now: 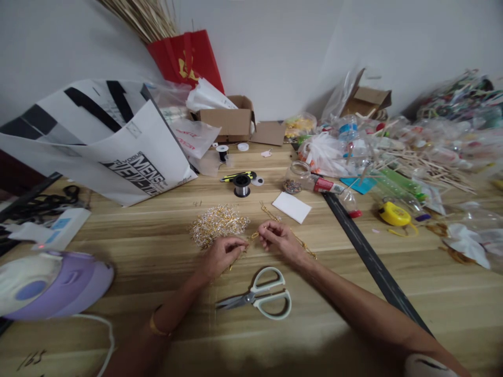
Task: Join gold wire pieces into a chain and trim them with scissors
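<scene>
My left hand (223,255) is closed in a pinch at the table's middle, with thin gold chain showing at its fingertips and below them. Close by, my right hand (280,240) pinches a small gold loop (254,235) of chain between thumb and finger. More gold chain (270,212) runs out behind and beside the right hand. Just beyond the left hand lies a heap of clear and gold beads (218,225). Nearer to me, white-handled scissors (271,298) rest flat, blades pointing left. The fine links at the fingertips are too small to make out.
Wire spools (242,185), a white card (292,207) and a jar of beads (297,177) stand farther back. A yellow tape measure (395,214) and plastic bottles crowd the right. A large paper bag (145,152) and purple appliance (74,285) are at left.
</scene>
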### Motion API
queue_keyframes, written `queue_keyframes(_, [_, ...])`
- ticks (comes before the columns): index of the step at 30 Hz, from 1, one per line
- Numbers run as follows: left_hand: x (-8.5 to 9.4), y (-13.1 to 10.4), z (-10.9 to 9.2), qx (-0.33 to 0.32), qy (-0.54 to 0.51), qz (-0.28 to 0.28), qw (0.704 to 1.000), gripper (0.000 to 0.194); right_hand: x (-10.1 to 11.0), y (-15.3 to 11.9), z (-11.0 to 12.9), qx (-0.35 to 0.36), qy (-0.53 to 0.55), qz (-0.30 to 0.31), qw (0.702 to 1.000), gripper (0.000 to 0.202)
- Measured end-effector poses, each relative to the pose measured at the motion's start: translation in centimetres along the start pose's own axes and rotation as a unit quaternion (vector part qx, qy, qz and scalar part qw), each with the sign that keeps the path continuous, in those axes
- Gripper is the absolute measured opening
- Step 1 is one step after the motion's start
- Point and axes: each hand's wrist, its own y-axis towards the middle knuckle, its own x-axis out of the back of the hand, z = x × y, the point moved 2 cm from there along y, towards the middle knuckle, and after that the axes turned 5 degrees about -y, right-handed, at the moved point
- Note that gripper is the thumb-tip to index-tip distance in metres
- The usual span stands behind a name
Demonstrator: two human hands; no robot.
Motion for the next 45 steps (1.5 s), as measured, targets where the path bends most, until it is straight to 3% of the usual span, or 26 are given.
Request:
queue_keyframes(9, [-0.4,-0.2,-0.3,0.06,-0.015,0.072,0.995,0.03,0.5,0.1,0.0,0.031,0.012,-0.03,0.999,0.031])
queue_keyframes(15, [0.0,-0.2,-1.1,0.051,-0.015,0.119,0.991,0.036,1.0,0.5,-0.6,0.038,0.017,-0.037,0.998,0.03])
queue_keyframes(24, [0.4,-0.2,-1.5,0.068,-0.045,0.124,0.989,0.029,1.5,1.0,-0.9,0.019,0.013,-0.046,0.999,0.034])
queue_keyframes(34, [1.6,-0.4,-1.9,0.111,-0.043,0.149,0.982,0.033,1.8,1.0,0.2,0.02,-0.096,-0.023,0.995,0.038])
queue_keyframes(45, [1.9,-0.6,-0.8,0.107,-0.039,0.184,0.976,0.034,2.2,1.1,0.3,0.035,-0.178,0.01,0.983,0.038])
